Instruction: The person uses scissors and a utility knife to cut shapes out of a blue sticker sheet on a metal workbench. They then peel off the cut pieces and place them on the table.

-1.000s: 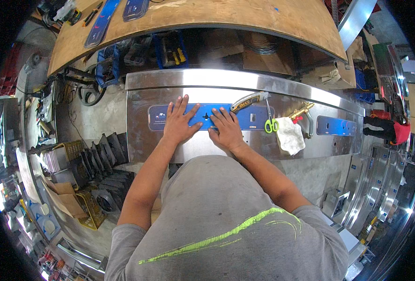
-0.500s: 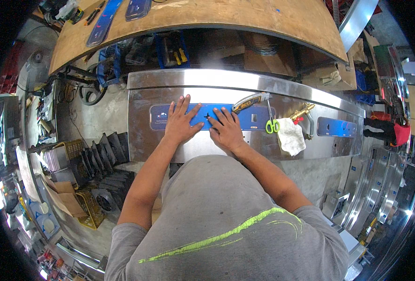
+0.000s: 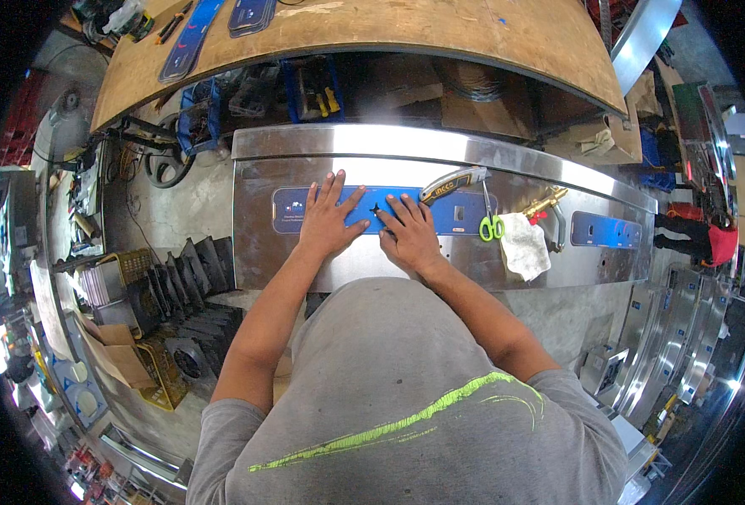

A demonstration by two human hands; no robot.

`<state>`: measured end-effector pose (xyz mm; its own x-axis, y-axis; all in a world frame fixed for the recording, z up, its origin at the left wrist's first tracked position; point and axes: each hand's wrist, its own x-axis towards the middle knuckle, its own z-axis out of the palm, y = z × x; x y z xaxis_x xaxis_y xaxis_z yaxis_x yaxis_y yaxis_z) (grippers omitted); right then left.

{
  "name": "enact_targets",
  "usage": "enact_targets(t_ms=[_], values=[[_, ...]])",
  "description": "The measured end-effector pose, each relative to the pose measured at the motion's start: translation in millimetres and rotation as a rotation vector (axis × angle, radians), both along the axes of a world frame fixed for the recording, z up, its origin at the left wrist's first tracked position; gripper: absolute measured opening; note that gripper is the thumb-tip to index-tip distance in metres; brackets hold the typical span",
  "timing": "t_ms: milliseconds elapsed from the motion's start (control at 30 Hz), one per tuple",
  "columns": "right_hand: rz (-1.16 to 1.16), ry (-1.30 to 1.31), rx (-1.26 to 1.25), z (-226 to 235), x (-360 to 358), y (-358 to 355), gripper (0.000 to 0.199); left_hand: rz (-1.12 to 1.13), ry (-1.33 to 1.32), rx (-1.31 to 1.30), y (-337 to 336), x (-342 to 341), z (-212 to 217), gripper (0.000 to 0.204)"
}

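1. The blue panel (image 3: 374, 196) lies flat on the steel (image 3: 263, 263), left of its middle, long side running left to right.
2. The left hand (image 3: 326, 223) is palm-down on the panel's left half, fingers spread; the right hand (image 3: 408, 233) is spread just right of the black cutout (image 3: 376, 209). Neither grasps anything — how hard they press cannot be told.
3. To hold it well, I'd keep the load even under both hands, one each side of the cutout, so neither end lifts.
4. Fingertips are best kept off the cutout's rim, likely the weakest spot.
5. The knife (image 3: 452, 185) lies over the panel's far edge, its near end right by the right hand's fingers; contact is unclear. I'd want it well clear.
6. The scissors (image 3: 492, 220) lie across the panel's right end and could scratch it — better set aside.
7. Farther right are a white rag (image 3: 524, 248), a brass valve (image 3: 547, 202) and a second panel (image 3: 606, 230); the wooden table (image 3: 372, 38) stands on the far side.
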<state>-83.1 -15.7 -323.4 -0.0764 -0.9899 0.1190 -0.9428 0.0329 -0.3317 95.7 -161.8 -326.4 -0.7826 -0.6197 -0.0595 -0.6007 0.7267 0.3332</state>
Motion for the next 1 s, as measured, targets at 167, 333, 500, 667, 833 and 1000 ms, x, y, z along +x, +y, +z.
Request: enact_targets(t_ms=[167, 333, 500, 667, 833, 1000], values=[[-0.011, -0.007, -0.012, 1.4, 0.8, -0.6, 0.041, -0.001, -0.029, 0.013, -0.5, -0.8, 1.0, 0.073], [-0.011, -0.016, -0.017, 2.3, 0.6, -0.6, 0.040, 0.001, -0.059, 0.015, 0.6, -0.9, 1.5, 0.074], [-0.016, -0.020, -0.009, 2.1, 0.8, -1.3, 0.041, -0.001, -0.060, 0.021, -0.1, -0.7, 1.0, 0.075], [-0.016, -0.020, 0.004, 1.7, 0.1, -1.8, 0.041, -0.012, -0.033, -0.003, -0.8, 0.0, 0.4, 0.075], [-0.016, -0.025, -0.042, -1.1, -0.1, -1.9, 0.042, -0.013, -0.033, 0.001, -0.3, 0.1, 2.9, 0.073], [-0.022, -0.005, -0.028, -1.6, -0.1, -1.3, 0.042, -0.018, -0.037, -0.007, -0.4, -0.6, 4.3, 0.077]])
